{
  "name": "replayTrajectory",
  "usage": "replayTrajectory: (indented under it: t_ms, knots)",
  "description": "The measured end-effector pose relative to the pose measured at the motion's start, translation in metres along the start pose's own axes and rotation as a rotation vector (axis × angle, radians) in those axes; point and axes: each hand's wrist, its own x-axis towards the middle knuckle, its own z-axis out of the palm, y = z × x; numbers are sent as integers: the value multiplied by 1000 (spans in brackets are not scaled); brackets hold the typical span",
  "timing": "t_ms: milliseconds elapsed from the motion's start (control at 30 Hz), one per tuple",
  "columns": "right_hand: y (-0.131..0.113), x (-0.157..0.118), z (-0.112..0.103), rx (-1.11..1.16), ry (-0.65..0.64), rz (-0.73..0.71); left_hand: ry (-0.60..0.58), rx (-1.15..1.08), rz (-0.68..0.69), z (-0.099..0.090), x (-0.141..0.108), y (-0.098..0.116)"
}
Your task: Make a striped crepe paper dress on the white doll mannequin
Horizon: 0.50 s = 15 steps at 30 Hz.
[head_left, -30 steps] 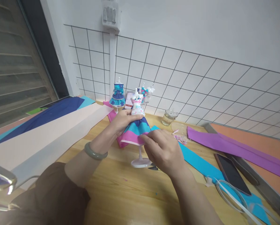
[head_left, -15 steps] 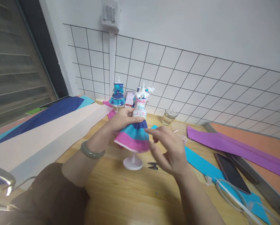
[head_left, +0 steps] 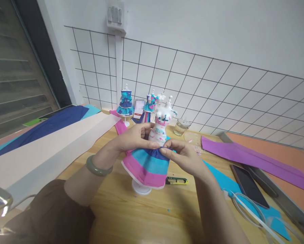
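Over a wooden table (head_left: pixel 131 223), a dummy (head_left: pixel 158 133) is gripped by left hand (head_left: pixel 134 137), skirt (head_left: pixel 147 166) pinched by right hand (head_left: pixel 187 157); gridded wall (head_left: pixel 203 84) at twelve o'clock.

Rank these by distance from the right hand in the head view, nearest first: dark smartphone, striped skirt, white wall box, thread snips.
1. Striped skirt: the right hand touches its waist.
2. Thread snips: just below that hand.
3. Dark smartphone: farther out, right.
4. White wall box: upper left.

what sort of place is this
Probably a small craft or sewing corner: a wooden table with a small mannequin in a striped skirt, yellow-and-black snips and purple material.
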Motion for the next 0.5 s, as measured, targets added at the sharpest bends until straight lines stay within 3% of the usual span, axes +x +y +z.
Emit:
replayTrajectory:
  t_ms: [200,500]
  knots:
    - [-7,0,4,-135,82,-86,57,0,-6,2,1,-4]
    - [-8,1,7,-291,173,-178,1,-7,20,2,5,-6]
